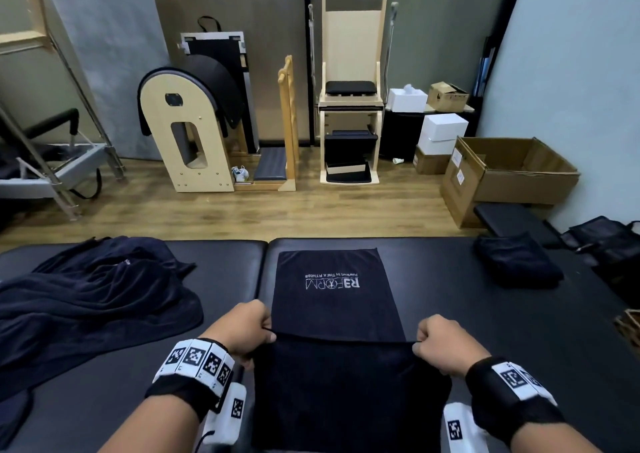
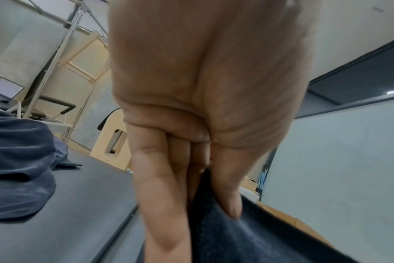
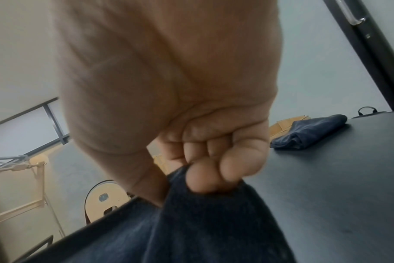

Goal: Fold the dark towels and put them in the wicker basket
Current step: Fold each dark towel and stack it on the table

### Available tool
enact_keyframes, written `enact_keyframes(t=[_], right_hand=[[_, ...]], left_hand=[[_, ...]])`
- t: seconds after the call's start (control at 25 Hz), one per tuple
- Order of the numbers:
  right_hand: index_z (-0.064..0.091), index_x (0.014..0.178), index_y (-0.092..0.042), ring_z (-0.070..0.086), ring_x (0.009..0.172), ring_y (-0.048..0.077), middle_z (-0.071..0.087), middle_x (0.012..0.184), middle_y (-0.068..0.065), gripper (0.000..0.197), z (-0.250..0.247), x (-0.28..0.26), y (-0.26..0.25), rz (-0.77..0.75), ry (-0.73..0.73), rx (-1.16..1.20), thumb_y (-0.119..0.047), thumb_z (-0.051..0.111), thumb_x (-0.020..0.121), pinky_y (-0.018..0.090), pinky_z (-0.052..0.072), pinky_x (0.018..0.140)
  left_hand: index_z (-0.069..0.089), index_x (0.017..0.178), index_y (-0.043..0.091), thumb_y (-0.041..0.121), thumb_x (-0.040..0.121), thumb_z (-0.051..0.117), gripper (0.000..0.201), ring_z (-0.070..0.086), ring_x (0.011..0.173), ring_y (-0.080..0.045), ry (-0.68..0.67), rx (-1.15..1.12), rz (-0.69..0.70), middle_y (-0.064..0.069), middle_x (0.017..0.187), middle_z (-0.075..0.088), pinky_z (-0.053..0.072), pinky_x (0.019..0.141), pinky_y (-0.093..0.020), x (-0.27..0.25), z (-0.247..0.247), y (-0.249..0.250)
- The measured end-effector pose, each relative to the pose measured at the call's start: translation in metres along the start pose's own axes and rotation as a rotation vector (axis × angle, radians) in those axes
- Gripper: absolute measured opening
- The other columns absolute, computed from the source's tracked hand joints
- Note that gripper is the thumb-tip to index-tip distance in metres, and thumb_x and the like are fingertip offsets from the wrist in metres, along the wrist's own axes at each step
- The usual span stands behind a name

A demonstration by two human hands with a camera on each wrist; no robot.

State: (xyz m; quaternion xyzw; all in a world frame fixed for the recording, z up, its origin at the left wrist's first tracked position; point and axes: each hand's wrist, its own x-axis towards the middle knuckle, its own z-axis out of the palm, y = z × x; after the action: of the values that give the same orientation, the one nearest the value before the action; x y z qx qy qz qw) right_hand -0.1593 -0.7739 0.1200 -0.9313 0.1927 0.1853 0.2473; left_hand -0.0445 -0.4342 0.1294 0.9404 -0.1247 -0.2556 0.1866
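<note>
Black padded table (image 1: 450, 279) fronts a wooden floor. Printed towel (image 1: 332, 296) lies at centre; unfolded towel heap (image 1: 86, 296) left of it, folded towel (image 1: 516, 262) right. Left hand (image 1: 242, 331) and right hand (image 1: 446, 345) pinch its near corners.

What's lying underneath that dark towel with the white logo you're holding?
The logo towel lies flat on the black padded table, which shows around its edges. Whatever sits directly beneath the cloth is covered, so nothing else can be confirmed there.
</note>
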Motion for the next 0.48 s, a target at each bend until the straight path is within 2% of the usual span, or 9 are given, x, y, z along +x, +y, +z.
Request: enact_keyframes(t=[0.08, 0.16, 0.24, 0.32, 0.4, 0.48], right_hand=[[0.062, 0.073, -0.015, 0.065, 0.059, 0.017, 0.070, 0.071, 0.001, 0.008, -0.011, 0.028, -0.009, -0.002, 0.054, 0.009, -0.016, 0.054, 0.074, 0.027, 0.055, 0.057], [0.064, 0.071, -0.017, 0.069, 0.067, 0.020, 0.069, 0.071, 0.001, 0.014, -0.021, 0.062, -0.020, -0.007, 0.112, 0.006, -0.011, 0.051, 0.073, 0.030, 0.059, 0.064], [0.066, 0.069, -0.019, 0.069, 0.073, 0.022, 0.069, 0.071, -0.001, 0.018, -0.032, 0.092, -0.031, -0.020, 0.175, -0.011, -0.008, 0.053, 0.074, 0.031, 0.058, 0.071], [0.069, 0.068, -0.020, 0.069, 0.071, 0.019, 0.069, 0.069, -0.005, 0.018, -0.041, 0.121, -0.042, -0.018, 0.237, -0.003, -0.009, 0.059, 0.077, 0.031, 0.058, 0.074], [0.071, 0.069, -0.022, 0.070, 0.071, 0.019, 0.070, 0.069, -0.007, 0.015, -0.049, 0.146, -0.055, -0.025, 0.286, -0.017, -0.012, 0.065, 0.079, 0.033, 0.059, 0.077], [0.072, 0.073, -0.022, 0.071, 0.078, 0.023, 0.072, 0.074, -0.006, 0.013, -0.058, 0.170, -0.065, -0.034, 0.308, -0.039, -0.013, 0.066, 0.080, 0.033, 0.057, 0.081]], left_hand=[[0.050, 0.070, 0.013, 0.015, 0.088, 0.065, 0.024, 0.070, 0.050, -0.027, 0.021, -0.067, 0.009, -0.012, 0.066, 0.070, 0.059, 0.054, -0.036, 0.025, -0.012, -0.002], [0.057, 0.070, 0.008, 0.016, 0.089, 0.065, 0.022, 0.069, 0.047, -0.025, 0.068, -0.070, 0.030, -0.016, 0.062, 0.071, 0.059, 0.051, -0.034, 0.056, -0.025, -0.007], [0.064, 0.069, 0.011, 0.016, 0.089, 0.065, 0.020, 0.067, 0.044, -0.023, 0.133, -0.088, 0.045, -0.013, 0.055, 0.069, 0.059, 0.052, -0.033, 0.082, -0.036, -0.011], [0.065, 0.067, 0.015, 0.016, 0.088, 0.065, 0.021, 0.066, 0.044, -0.020, 0.179, -0.096, 0.059, -0.008, 0.050, 0.066, 0.059, 0.054, -0.031, 0.111, -0.050, -0.016], [0.065, 0.066, 0.017, 0.017, 0.088, 0.066, 0.021, 0.065, 0.046, -0.016, 0.187, -0.073, 0.072, -0.005, 0.049, 0.065, 0.057, 0.058, -0.028, 0.139, -0.063, -0.021], [0.068, 0.068, 0.017, 0.019, 0.087, 0.068, 0.018, 0.066, 0.051, -0.014, 0.177, -0.053, 0.072, -0.002, 0.049, 0.064, 0.057, 0.062, -0.028, 0.168, -0.073, -0.024]])
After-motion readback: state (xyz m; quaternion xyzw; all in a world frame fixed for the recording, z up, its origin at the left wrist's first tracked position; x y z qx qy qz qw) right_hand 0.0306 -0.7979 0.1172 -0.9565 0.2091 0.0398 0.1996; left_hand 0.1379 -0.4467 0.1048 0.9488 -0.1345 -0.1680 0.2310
